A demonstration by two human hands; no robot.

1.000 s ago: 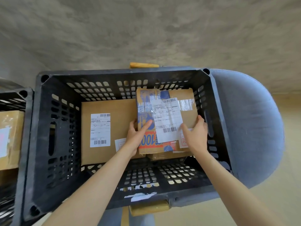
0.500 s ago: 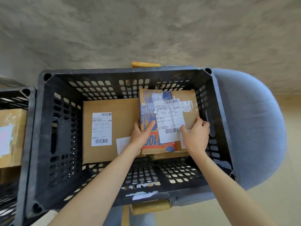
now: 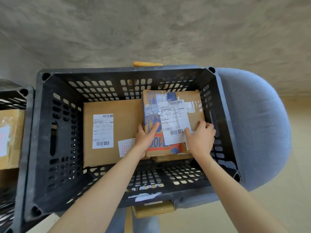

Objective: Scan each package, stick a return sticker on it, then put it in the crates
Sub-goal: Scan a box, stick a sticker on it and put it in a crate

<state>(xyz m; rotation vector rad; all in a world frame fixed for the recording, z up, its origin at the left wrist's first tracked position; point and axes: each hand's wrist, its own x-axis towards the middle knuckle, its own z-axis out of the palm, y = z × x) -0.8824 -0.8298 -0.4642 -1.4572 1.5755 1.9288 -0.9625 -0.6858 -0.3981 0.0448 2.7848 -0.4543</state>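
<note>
Cardboard package (image 3: 170, 121) in the black crate (image 3: 42, 132): you are gripping its near-left edge with your left hand (image 3: 145, 140); your right hand (image 3: 200, 140), fingers curled, is pressing its near-right.

Matt black perforated plastic crate (image 3: 55, 132) around my brown cardboard package (image 3: 193, 105), its clear tape (image 3: 151, 110) glossy, white paper label (image 3: 175, 121) smooth
</note>
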